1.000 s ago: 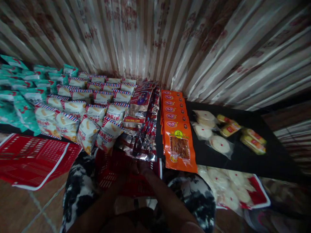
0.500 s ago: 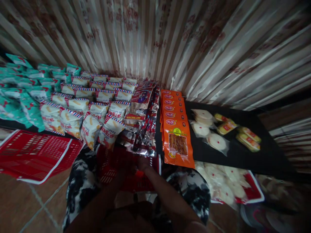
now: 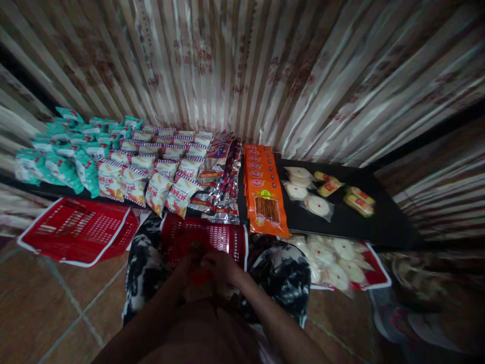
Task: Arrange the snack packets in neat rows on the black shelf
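My left hand and my right hand are close together in front of my body, between my knees. Their fingers are bent around a small red-orange thing, too dark and blurred to name. Just beyond the hands stands a red plastic basket with a white rim, under the edge of a black shelf. Above it, dark red shiny snack packets lie stacked on the shelf. To their right is an overlapping row of orange snack packets.
White snack bags and teal bags fill the shelf's left side. Round white packaged discs and yellow packs lie right. A red basket leans left; another basket holds wrapped discs. Behind hangs a striped curtain.
My view has shifted, so the shelf and its goods appear smaller and farther off. Both hands have drawn back towards my body, with the red-orange thing still between them.
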Demonstrator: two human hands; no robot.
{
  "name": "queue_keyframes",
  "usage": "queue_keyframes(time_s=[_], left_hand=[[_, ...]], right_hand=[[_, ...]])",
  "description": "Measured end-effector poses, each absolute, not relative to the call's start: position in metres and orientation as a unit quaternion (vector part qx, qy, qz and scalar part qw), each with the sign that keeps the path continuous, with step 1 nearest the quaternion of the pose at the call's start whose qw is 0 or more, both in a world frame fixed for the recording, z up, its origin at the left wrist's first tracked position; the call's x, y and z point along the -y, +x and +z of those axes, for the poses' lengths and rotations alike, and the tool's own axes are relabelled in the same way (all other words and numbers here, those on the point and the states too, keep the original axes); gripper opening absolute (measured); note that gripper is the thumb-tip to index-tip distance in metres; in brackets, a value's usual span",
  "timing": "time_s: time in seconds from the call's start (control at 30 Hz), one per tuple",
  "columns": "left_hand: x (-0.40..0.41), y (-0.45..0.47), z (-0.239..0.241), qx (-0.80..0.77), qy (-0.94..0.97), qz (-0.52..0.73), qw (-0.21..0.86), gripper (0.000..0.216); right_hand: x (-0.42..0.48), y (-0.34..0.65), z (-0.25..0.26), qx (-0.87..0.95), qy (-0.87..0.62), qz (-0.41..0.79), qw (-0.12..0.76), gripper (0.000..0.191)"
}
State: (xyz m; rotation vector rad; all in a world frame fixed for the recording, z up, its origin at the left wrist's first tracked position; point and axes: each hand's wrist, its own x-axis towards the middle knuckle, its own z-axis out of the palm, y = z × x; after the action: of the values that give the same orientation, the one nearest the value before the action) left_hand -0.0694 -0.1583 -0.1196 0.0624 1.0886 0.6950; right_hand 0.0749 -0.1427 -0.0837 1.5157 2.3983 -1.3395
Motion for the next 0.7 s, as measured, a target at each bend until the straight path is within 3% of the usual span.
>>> queue_keyframes(time_s=[0.17, 0.3, 0.43, 0.53, 0.7], left_hand=[[0.192, -0.074, -0.097, -0.454, 0.014, 0.297, 0.84, 0.024], [0.204, -0.065, -0.091, -0.4, 0.086, 0.267, 0.873, 0.038], [0.205, -0.048, -0.073, -0.35, 0.154, 0.265, 0.885, 0.044], [0.202, -0.03, -0.043, -0.358, 0.213, 0.282, 0.864, 0.039], [0.187, 0.013, -0.007, -0.383, 0.245, 0.311, 0.835, 0.034]], right_hand=[[0.16, 0.12, -0.072, -0.672, 0.624, -0.381, -0.123, 0.037], [0.184, 0.138, -0.064, -0.612, 0.629, -0.441, -0.189, 0.047], [0.208, 0.143, -0.053, -0.538, 0.621, -0.456, -0.341, 0.055], [0.213, 0.152, -0.039, -0.481, 0.653, -0.397, -0.429, 0.056], [0.194, 0.187, -0.022, -0.479, 0.667, -0.306, -0.482, 0.049]])
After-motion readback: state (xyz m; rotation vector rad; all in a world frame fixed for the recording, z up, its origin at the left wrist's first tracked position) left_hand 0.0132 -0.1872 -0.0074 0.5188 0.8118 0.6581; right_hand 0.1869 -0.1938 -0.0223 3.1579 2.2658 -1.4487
